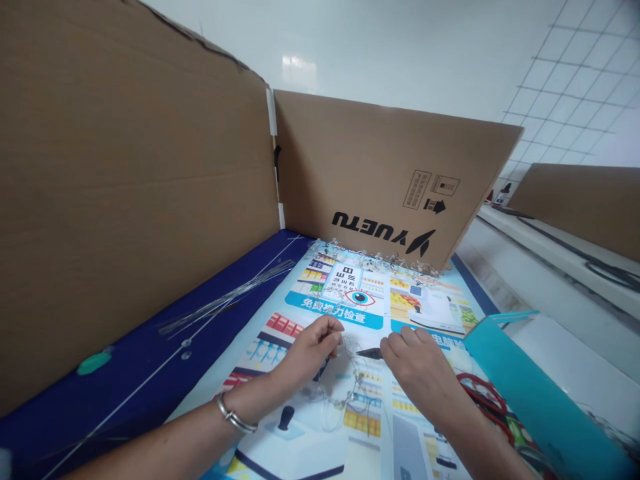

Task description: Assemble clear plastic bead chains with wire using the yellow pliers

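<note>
My left hand [316, 347] is closed in a pinch on a thin wire strung with clear beads [357, 383], whose loops hang below the fingers over the printed mat. In my right hand [411, 360] is a pair of dark, pointed needle-nose pliers [369, 353]; the fist hides their handles. The pliers' tip points left, close to the wire. Whether the tip touches the wire I cannot tell. A metal bangle [235, 415] circles my left wrist.
Cardboard walls stand on the left [135, 180] and at the back [350, 167]. Clear beaded wire pieces [370, 259] lie along the back wall's foot. Left are a bundle of straight wires [227, 300] and a green lump [94, 362]. A teal box [540, 400] and red loops [483, 393] sit right.
</note>
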`<state>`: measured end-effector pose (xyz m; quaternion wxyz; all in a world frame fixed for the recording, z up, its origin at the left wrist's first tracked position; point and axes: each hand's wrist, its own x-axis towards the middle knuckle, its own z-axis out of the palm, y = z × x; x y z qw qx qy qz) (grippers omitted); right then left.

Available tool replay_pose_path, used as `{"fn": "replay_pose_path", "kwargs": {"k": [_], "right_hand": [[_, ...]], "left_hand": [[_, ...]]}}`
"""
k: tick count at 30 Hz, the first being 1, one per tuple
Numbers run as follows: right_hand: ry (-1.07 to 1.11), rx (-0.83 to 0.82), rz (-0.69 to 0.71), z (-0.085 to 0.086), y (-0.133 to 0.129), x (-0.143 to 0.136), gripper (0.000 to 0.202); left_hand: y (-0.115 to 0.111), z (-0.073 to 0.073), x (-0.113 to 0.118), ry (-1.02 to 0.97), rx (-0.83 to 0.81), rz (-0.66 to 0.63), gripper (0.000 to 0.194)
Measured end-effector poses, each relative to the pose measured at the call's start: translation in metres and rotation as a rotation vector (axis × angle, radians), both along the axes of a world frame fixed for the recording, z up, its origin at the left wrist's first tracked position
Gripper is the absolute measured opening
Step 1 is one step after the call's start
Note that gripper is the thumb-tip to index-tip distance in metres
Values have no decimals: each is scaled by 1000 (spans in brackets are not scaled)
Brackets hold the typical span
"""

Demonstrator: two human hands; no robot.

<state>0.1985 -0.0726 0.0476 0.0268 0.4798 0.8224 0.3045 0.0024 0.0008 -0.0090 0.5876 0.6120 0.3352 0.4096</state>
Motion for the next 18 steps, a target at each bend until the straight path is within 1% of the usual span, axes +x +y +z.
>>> {"fn": "replay_pose_path", "kwargs": {"k": [5, 9, 14, 18], "right_hand": [[-6, -14, -10, 2, -1, -1, 13], [-6, -25, 7, 1, -1, 0, 12], [-16, -47, 32, 0, 0, -1, 12], [-15, -44, 32, 0, 1, -2, 11]], "left_hand": [[0, 0, -1, 20, 13, 6, 9], [1, 0, -1, 32, 6, 12, 9], [2, -4, 0, 50, 13, 10, 8], [1, -2, 0, 76, 13, -1, 8]]}}
